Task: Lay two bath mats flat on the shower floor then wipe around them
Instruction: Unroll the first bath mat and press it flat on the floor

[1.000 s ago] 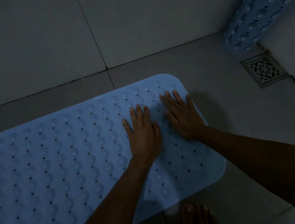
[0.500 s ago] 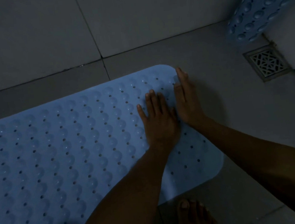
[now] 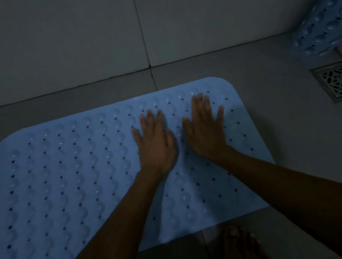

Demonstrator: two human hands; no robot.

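Note:
A light blue bath mat with rows of bumps and small holes lies flat on the grey tiled shower floor, its long side running left to right. My left hand presses palm down on the mat's right half, fingers spread and straight. My right hand lies flat beside it, closer to the mat's right end. A second blue bath mat, rolled up, leans in the far right corner against the wall.
A square metal floor drain sits right of the mat, just below the rolled mat. The grey tiled wall runs along the far side. My bare foot stands at the mat's near edge.
My right hand has turned from on edge at the mat's right border to flat on the mat. Both hands now lie spread side by side, and the view has shifted left.

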